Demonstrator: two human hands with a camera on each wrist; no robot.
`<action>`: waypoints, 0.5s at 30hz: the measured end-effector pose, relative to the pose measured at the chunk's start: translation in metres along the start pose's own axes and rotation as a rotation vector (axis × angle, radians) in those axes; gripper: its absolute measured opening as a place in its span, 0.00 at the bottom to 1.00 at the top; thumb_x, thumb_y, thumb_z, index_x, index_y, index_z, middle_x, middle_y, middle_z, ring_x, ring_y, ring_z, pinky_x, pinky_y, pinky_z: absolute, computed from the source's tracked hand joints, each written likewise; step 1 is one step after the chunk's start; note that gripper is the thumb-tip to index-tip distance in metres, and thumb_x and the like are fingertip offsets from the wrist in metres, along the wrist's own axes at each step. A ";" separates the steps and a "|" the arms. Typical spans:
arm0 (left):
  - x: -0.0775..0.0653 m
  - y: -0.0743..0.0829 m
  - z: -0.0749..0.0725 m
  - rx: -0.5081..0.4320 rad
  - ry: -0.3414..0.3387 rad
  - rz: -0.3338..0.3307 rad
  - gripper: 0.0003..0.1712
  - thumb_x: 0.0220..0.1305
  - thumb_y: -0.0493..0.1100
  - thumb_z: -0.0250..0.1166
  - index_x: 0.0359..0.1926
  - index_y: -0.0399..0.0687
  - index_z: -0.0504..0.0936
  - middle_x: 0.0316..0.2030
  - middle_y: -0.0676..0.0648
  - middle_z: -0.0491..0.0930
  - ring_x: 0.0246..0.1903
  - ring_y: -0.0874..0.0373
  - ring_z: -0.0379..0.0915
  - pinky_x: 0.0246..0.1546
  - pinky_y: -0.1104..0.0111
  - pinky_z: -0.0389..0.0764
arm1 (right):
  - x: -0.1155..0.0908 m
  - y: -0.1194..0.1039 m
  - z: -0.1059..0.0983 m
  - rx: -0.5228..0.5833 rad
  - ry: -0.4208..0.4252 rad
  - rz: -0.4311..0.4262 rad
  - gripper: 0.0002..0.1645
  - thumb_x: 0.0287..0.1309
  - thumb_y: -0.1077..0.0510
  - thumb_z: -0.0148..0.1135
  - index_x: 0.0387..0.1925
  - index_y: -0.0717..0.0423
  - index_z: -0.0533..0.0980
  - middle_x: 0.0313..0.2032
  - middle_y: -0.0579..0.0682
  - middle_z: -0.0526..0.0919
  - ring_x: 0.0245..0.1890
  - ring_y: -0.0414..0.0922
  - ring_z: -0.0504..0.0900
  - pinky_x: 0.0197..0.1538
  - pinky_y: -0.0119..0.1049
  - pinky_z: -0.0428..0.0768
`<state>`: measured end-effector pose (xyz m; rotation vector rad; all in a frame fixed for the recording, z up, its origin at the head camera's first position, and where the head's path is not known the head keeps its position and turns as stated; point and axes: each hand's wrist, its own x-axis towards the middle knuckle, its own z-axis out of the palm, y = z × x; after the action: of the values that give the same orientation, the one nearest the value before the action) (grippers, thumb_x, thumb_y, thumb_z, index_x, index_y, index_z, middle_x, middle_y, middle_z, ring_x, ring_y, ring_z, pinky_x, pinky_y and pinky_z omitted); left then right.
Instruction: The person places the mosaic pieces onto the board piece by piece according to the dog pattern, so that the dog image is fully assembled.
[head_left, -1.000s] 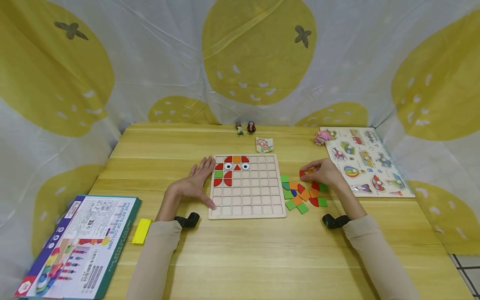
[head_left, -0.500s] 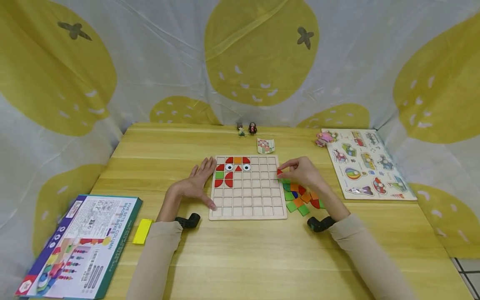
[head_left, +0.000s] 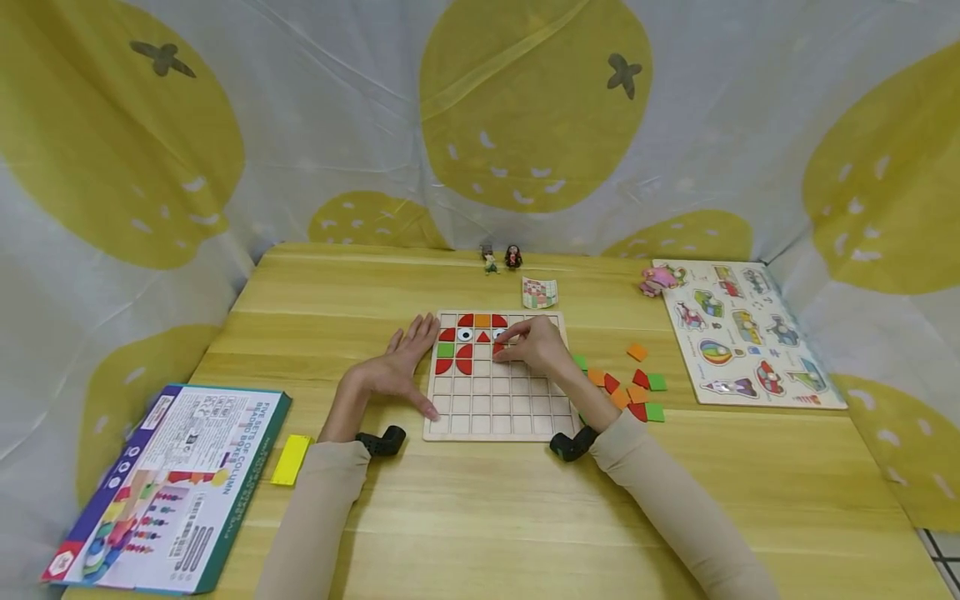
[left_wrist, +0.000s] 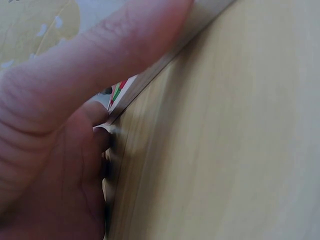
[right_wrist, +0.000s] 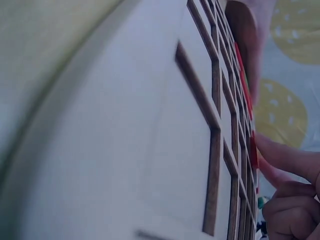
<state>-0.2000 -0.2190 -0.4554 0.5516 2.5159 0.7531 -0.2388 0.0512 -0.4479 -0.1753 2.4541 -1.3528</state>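
A square wooden grid board (head_left: 491, 437) lies in front of me, with red, green and orange tiles and two eye tiles in its upper left cells. My left hand (head_left: 393, 371) rests along the board's left edge, fingers spread and straight, its thumb at the lower left corner. In the left wrist view the thumb (left_wrist: 100, 65) overlaps the board's side. Over the upper middle of the grid, just below the right eye tile, my right hand (head_left: 536, 343) pinches a red tile (right_wrist: 254, 152) between thumb and fingertips, partly covering that eye tile.
Loose red, green and orange tiles (head_left: 637, 393) lie right of the board, some hidden by the right forearm. A pattern card (head_left: 540, 292) and two small figurines (head_left: 513, 256) are behind it. A picture puzzle (head_left: 750, 333) lies at right, a box (head_left: 172, 492) and yellow block (head_left: 291, 460) at left.
My right hand has carried the red tile leftward from the loose pile, across the board's right side to the cells below the right eye tile. The left hand stays at the board's edge.
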 end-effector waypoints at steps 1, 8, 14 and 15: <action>0.000 0.000 0.000 -0.003 0.001 0.001 0.88 0.28 0.64 0.82 0.76 0.47 0.27 0.76 0.45 0.19 0.75 0.48 0.11 0.74 0.47 0.24 | 0.000 0.000 -0.001 -0.003 0.003 0.005 0.13 0.41 0.56 0.79 0.33 0.53 0.87 0.16 0.45 0.72 0.18 0.41 0.62 0.23 0.32 0.60; 0.001 0.001 0.000 -0.011 0.002 0.003 0.88 0.28 0.63 0.82 0.76 0.47 0.27 0.76 0.44 0.19 0.75 0.47 0.12 0.74 0.46 0.24 | 0.003 0.001 -0.004 -0.026 -0.013 0.025 0.11 0.39 0.57 0.80 0.30 0.51 0.88 0.13 0.43 0.70 0.16 0.39 0.58 0.22 0.31 0.56; 0.000 0.002 0.000 -0.009 0.003 -0.002 0.88 0.27 0.63 0.82 0.76 0.46 0.28 0.76 0.44 0.19 0.75 0.47 0.12 0.74 0.46 0.25 | 0.005 0.000 -0.008 -0.079 -0.067 0.000 0.11 0.41 0.57 0.79 0.32 0.50 0.88 0.17 0.46 0.71 0.16 0.40 0.56 0.22 0.31 0.56; 0.000 0.003 0.000 -0.008 0.004 -0.004 0.88 0.27 0.62 0.82 0.76 0.46 0.28 0.76 0.44 0.19 0.75 0.47 0.12 0.74 0.47 0.25 | 0.004 0.001 -0.010 -0.079 -0.082 -0.009 0.12 0.42 0.57 0.78 0.33 0.50 0.88 0.18 0.47 0.72 0.16 0.40 0.56 0.22 0.31 0.56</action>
<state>-0.1993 -0.2169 -0.4542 0.5428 2.5159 0.7640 -0.2460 0.0585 -0.4445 -0.2560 2.4425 -1.2274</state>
